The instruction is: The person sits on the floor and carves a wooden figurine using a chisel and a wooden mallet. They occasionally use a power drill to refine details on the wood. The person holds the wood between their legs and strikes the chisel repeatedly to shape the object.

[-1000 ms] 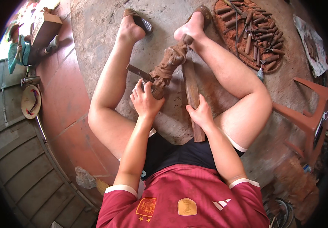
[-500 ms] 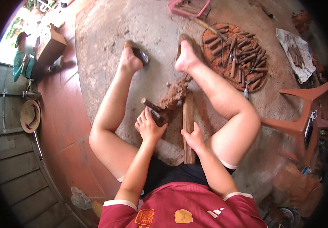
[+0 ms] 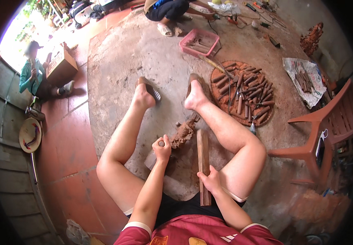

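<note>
My left hand [image 3: 161, 149] is wrapped round a short, round wooden handle [image 3: 161, 143], whose end shows above the fist. Below it, a blurred blocky shape [image 3: 150, 161] may be the tool's head; its kind is unclear. Just beyond that hand, a rough, knobbly reddish-brown piece of carved wood [image 3: 183, 134] lies on the floor between my legs. My right hand [image 3: 211, 179] grips the near half of a long squared wooden bar [image 3: 203, 163], its thumb across the top. The bar slants slightly from my lap toward the carved piece, beside it.
Beyond my right foot, a round tray [image 3: 215, 96] holds wood dust and many wooden-handled tools. A pink basket [image 3: 181, 47] stands farther off. At right are a white sack [image 3: 293, 67] and a brown plastic chair [image 3: 321, 114]. One person [image 3: 31, 75] sits at left; another [image 3: 170, 10] crouches ahead.
My left hand has gone from spread fingers by the handle to a fist around it. My right hand keeps the bar, now slightly lower in view. The view has tilted up, showing another person.
</note>
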{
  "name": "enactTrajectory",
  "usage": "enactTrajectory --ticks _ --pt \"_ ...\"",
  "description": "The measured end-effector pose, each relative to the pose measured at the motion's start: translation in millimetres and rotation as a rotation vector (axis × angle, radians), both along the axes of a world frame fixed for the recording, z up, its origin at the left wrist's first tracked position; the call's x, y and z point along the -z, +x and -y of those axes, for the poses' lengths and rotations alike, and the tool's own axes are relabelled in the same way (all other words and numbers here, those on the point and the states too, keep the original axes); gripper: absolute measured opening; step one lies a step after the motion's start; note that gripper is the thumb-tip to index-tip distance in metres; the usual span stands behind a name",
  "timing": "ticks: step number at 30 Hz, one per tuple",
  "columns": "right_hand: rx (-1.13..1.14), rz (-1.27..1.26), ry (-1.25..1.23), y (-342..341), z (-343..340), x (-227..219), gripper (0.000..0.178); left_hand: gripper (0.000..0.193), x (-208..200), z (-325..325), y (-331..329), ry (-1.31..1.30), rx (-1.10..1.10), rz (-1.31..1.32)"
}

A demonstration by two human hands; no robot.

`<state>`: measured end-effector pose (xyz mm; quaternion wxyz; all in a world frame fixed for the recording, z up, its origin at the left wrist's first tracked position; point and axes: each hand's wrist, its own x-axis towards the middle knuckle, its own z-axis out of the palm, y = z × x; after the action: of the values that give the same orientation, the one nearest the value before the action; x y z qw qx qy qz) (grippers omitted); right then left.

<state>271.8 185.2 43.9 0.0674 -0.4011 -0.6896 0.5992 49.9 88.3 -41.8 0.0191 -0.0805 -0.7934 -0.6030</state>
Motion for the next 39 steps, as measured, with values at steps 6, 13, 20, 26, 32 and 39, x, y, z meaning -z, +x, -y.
enactTrajectory --ticks 6,13,20,26,32,39 --pt "-0.112 -0.361 0.006 -12.6 -2.5 -13.5 0.055 0.039 -10.6 10.9 -2.8 -0.097 -0.015 -0.082" --pt "-0.279 -0.423 -0.135 -39.8 -2.8 -10.0 0.072 0.034 -21.6 35.0 -23.4 -0.184 0.527 0.14" --pt "-0.407 -0.315 -0.055 -33.6 -0.5 -9.5 0.076 0.029 -16.0 37.2 -24.2 -0.192 0.474 0.015" --pt "-0.381 -0.335 -0.081 -34.0 0.2 -7.2 0.075 0.033 -12.4 29.6 -23.2 -0.233 0.372 0.049" --pt "-0.433 -0.325 0.032 -23.9 -12.9 -31.5 0.076 0.035 -7.0 25.7 -20.7 -0.197 0.291 0.034" --pt "-0.587 -0.209 0.317 -23.8 -23.6 -56.8 0.076 0.025 16.2 26.0 -20.3 -0.174 0.28 0.048"
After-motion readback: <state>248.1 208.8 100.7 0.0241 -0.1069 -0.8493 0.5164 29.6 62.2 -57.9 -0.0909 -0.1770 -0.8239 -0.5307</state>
